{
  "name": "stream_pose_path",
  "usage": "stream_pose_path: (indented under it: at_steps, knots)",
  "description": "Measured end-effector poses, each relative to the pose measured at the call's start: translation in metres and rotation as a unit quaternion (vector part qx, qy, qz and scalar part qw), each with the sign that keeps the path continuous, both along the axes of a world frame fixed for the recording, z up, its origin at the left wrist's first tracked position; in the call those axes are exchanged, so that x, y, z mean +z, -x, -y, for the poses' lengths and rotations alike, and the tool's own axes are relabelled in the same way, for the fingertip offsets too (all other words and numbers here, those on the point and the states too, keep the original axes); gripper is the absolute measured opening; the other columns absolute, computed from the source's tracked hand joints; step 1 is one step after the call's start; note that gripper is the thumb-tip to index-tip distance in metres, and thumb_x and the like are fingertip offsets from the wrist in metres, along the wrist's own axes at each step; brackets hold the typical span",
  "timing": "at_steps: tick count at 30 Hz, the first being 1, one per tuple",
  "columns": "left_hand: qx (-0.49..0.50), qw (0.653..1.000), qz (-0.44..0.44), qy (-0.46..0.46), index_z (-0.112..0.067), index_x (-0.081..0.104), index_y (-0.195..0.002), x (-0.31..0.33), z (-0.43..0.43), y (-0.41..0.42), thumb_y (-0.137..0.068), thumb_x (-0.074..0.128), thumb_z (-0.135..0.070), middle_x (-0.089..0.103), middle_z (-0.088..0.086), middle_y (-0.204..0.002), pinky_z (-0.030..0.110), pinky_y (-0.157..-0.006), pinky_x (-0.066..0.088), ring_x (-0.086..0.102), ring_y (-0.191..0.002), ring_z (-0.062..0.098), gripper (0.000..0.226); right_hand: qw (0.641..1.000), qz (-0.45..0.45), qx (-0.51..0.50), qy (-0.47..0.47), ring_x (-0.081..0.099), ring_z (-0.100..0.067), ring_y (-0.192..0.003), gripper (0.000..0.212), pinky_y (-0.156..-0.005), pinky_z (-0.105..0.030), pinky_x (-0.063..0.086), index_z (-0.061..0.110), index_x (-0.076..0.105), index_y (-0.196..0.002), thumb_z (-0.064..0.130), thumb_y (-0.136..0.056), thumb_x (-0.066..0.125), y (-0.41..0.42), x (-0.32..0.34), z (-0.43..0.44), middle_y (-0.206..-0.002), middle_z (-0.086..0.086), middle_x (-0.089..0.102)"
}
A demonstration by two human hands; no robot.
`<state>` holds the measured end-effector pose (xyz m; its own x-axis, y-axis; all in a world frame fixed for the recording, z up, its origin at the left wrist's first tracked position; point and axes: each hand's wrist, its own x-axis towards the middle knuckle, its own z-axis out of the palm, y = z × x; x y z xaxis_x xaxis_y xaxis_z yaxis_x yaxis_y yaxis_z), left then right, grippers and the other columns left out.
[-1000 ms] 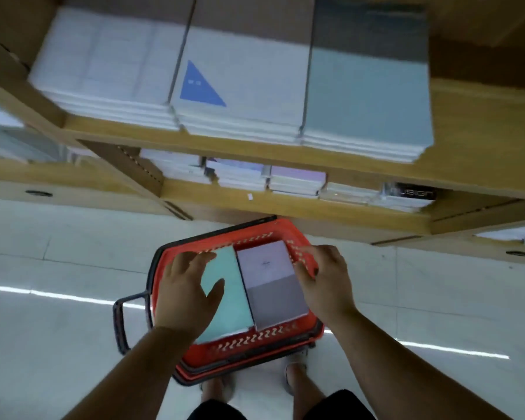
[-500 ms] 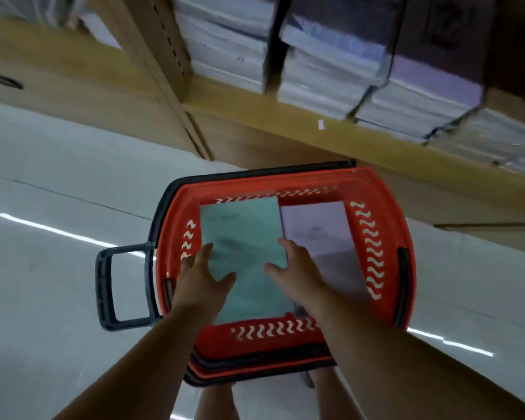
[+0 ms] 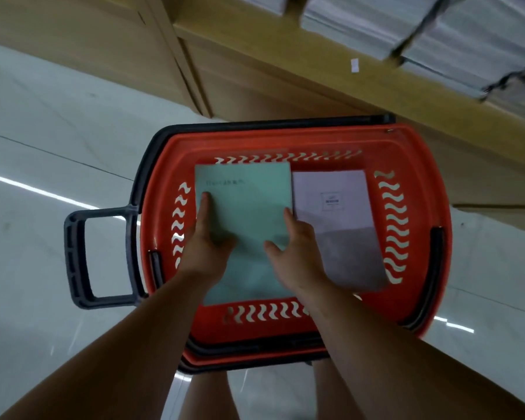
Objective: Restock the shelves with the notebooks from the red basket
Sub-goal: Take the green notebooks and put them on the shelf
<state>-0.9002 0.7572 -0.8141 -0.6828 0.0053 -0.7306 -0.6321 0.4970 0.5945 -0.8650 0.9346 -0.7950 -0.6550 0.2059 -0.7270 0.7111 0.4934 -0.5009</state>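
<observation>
Both hands are down inside the red basket (image 3: 285,140), which stands on the floor (image 3: 43,147) below the wooden shelf (image 3: 315,74). They frame the green notebook (image 3: 249,207), one at each long edge.

The left hand (image 3: 208,250) lies over the notebook's left edge. One of its fingers (image 3: 205,204) is stretched straight along the cover and the thumb rests flat on the cover. Whether the other fingers curl under the edge cannot be told.

The right hand (image 3: 297,256) has its thumb on the cover and its fingers (image 3: 288,215) held together. They run down the seam between this notebook and the lilac notebook (image 3: 337,213), which lies just beyond them, so this hand seems to pinch the right edge. The notebook lies flat between the two hands and appears not yet lifted out.

As for progress, the stacks of notebooks (image 3: 376,25) farther ahead of the fingers already cover the part of the shelf in view. The basket still holds at least these two covers, and how many lie beneath them is hidden. I judge that this is the pick-up of the green one. Carrying it to the shelf, and then doing the same with the lilac one, remains to be done.
</observation>
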Motion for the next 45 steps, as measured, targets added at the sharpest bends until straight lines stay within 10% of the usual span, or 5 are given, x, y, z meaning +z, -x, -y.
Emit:
stream_pose_path:
  at_steps: [7, 14, 20, 24, 45]
  knots:
    - [0.023, 1.0, 0.002, -0.021, -0.069, 0.002, -0.144, 0.001, 0.007, -0.002, -0.096, 0.063, -0.01, 0.042, -0.005, -0.153, 0.047, -0.089, 0.059, 0.061, -0.114, 0.019, 0.098, 0.999, 0.02, 0.016, 0.046, 0.024, -0.021, -0.153, 0.088, -0.119, -0.035, 0.032, 0.04, 0.005, -0.162, 0.025, -0.099, 0.064, 0.0, -0.001, 0.005, -0.169, 0.0, 0.014]
    - [0.083, 0.991, 0.006, -0.101, -0.064, -0.001, -0.148, -0.009, 0.006, 0.0, -0.085, 0.073, -0.009, 0.044, -0.011, -0.152, 0.057, -0.107, 0.045, 0.044, -0.14, 0.019, 0.112, 0.991, 0.054, -0.027, 0.118, 0.059, -0.006, -0.079, 0.076, -0.047, -0.011, 0.041, 0.056, 0.014, -0.156, 0.015, -0.105, 0.053, 0.012, -0.002, -0.018, -0.165, 0.007, 0.03]
    - [0.061, 0.994, -0.009, -0.093, -0.059, -0.006, -0.151, -0.007, 0.003, 0.001, -0.091, 0.068, -0.004, 0.036, -0.018, -0.155, 0.052, -0.11, 0.044, 0.041, -0.138, 0.012, 0.11, 0.991, 0.052, -0.02, 0.125, 0.053, -0.03, -0.131, 0.074, -0.102, -0.041, 0.049, 0.058, 0.018, -0.155, 0.013, -0.106, 0.05, 0.015, 0.003, -0.025, -0.165, 0.01, 0.03]
    - [0.031, 0.996, -0.034, -0.079, -0.067, -0.006, -0.147, -0.002, 0.006, -0.005, -0.094, 0.065, -0.007, 0.038, -0.033, -0.134, 0.051, -0.098, 0.054, 0.054, -0.109, 0.001, 0.107, 0.992, 0.039, 0.0, 0.124, 0.051, -0.004, -0.124, 0.077, -0.086, -0.007, 0.048, 0.059, 0.018, -0.154, 0.017, -0.103, 0.057, 0.009, -0.003, -0.022, -0.165, 0.011, 0.029]
    - [0.021, 0.978, -0.012, -0.209, -0.058, 0.043, -0.132, 0.059, 0.0, 0.004, -0.092, 0.062, 0.004, 0.044, -0.016, -0.132, 0.044, -0.089, 0.06, 0.055, -0.12, 0.02, 0.076, 0.967, 0.053, -0.132, 0.212, 0.039, -0.026, -0.144, 0.075, -0.115, -0.052, 0.041, 0.086, 0.025, -0.125, 0.046, -0.086, 0.076, 0.009, 0.005, -0.007, -0.159, 0.005, 0.031]
